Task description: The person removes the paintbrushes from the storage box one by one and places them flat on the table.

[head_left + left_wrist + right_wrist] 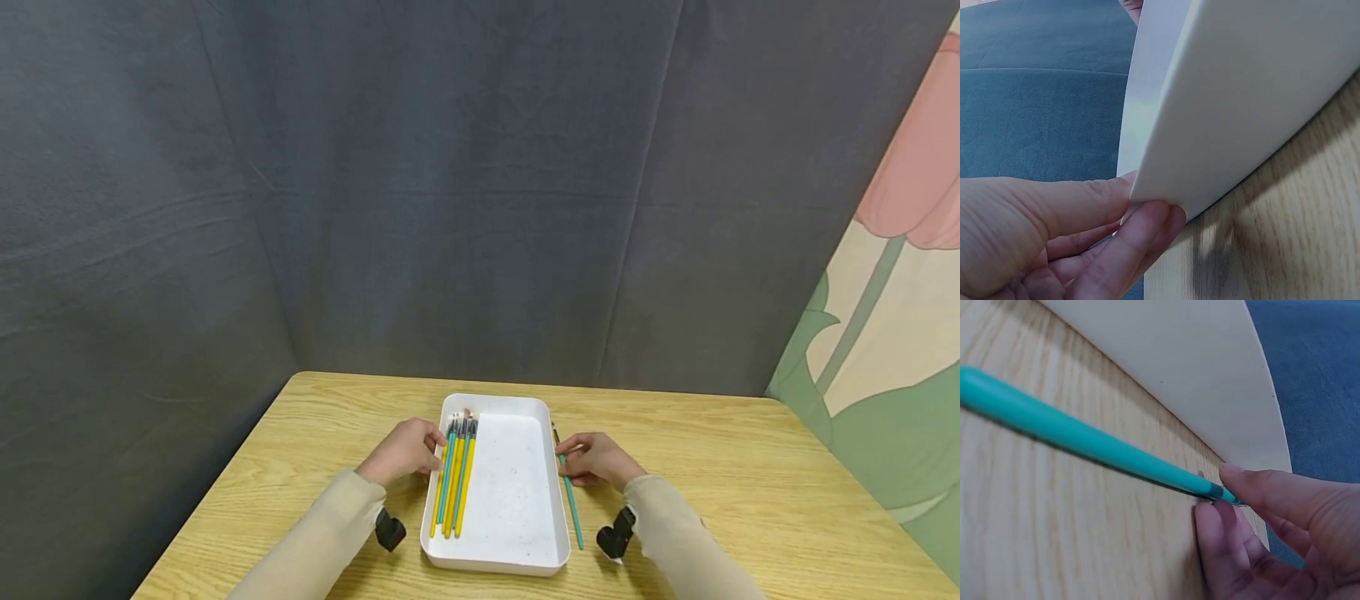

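A white rectangular tray (517, 500) stands on the table, with several yellow and teal paintbrushes (454, 483) lying along its left side, bristles toward the far end. My left hand (408, 450) pinches the tray's left wall, thumb on the inside and fingers on the outside, as the left wrist view shows. Just outside the right wall, a single teal paintbrush (573, 512) lies on the wood. Around its shaft toward the bristle end, my right hand (596, 460) pinches it between thumb and fingers. Those fingers hide the bristles in the right wrist view.
The light wooden table (750, 483) extends to both sides of the tray. A dark grey curtain (450, 208) hangs behind it and on the left. At the right is a wall with a painted flower (915, 167).
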Action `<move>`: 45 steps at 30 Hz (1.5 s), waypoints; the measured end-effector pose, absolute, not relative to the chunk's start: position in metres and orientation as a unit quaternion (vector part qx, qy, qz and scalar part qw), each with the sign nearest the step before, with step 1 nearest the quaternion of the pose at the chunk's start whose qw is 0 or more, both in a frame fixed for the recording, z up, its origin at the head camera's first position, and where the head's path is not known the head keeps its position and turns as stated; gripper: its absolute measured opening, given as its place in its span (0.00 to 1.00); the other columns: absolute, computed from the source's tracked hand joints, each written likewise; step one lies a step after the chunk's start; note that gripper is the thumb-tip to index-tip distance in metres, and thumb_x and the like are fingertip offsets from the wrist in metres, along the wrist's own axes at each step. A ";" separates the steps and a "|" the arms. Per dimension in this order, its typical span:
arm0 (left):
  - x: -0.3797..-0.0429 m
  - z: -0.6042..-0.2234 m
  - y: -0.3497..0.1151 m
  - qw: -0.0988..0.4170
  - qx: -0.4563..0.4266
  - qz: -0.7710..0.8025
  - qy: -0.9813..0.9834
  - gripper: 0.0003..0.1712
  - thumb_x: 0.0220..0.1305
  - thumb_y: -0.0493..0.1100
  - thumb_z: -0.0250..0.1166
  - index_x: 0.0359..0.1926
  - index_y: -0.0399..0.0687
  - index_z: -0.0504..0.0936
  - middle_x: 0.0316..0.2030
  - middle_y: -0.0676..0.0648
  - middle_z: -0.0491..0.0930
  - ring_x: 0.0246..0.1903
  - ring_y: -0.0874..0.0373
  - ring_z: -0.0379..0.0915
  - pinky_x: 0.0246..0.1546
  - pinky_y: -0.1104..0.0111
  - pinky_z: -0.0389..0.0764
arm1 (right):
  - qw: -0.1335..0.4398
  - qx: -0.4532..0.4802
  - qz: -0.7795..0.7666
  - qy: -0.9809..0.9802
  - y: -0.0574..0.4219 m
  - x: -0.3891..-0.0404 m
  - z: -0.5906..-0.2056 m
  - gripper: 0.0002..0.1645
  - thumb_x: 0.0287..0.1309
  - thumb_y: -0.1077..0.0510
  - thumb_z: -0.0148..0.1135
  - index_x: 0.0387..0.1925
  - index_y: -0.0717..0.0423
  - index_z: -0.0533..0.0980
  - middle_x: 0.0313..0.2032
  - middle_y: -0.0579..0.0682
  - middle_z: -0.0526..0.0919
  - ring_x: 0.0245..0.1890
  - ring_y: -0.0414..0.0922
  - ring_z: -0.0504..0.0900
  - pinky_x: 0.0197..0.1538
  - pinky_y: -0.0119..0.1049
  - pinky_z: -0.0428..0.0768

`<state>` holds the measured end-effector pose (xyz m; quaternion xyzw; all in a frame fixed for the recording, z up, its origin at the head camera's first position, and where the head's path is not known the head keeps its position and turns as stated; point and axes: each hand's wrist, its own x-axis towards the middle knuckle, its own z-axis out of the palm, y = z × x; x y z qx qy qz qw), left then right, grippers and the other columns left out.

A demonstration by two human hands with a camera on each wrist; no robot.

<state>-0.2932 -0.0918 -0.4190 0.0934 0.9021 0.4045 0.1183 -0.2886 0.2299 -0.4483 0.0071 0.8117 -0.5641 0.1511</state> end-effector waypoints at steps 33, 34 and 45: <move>-0.294 -0.419 -0.095 0.119 0.097 0.411 0.899 0.17 0.51 0.27 0.70 0.44 0.34 0.80 0.32 0.44 0.74 0.25 0.56 0.71 0.27 0.69 0.79 | 0.161 -0.054 -0.630 0.758 0.172 -0.277 -0.381 0.14 0.66 0.62 0.54 0.50 0.67 0.71 0.40 0.55 0.77 0.35 0.45 0.81 0.43 0.38 0.84; -0.294 -0.419 -0.095 0.118 0.097 0.410 0.899 0.17 0.50 0.27 0.71 0.43 0.34 0.80 0.32 0.44 0.74 0.25 0.56 0.71 0.27 0.69 0.79 | 0.161 -0.054 -0.630 0.758 0.166 -0.279 -0.382 0.14 0.66 0.63 0.54 0.49 0.67 0.71 0.39 0.55 0.78 0.35 0.45 0.81 0.43 0.38 0.84; -0.296 -0.421 -0.094 0.122 0.091 0.412 0.898 0.17 0.50 0.28 0.71 0.43 0.35 0.81 0.31 0.44 0.74 0.25 0.56 0.71 0.26 0.70 0.78 | 0.153 -0.051 -0.610 0.776 0.119 -0.298 -0.391 0.15 0.62 0.66 0.56 0.50 0.70 0.72 0.41 0.59 0.79 0.34 0.46 0.80 0.44 0.43 0.84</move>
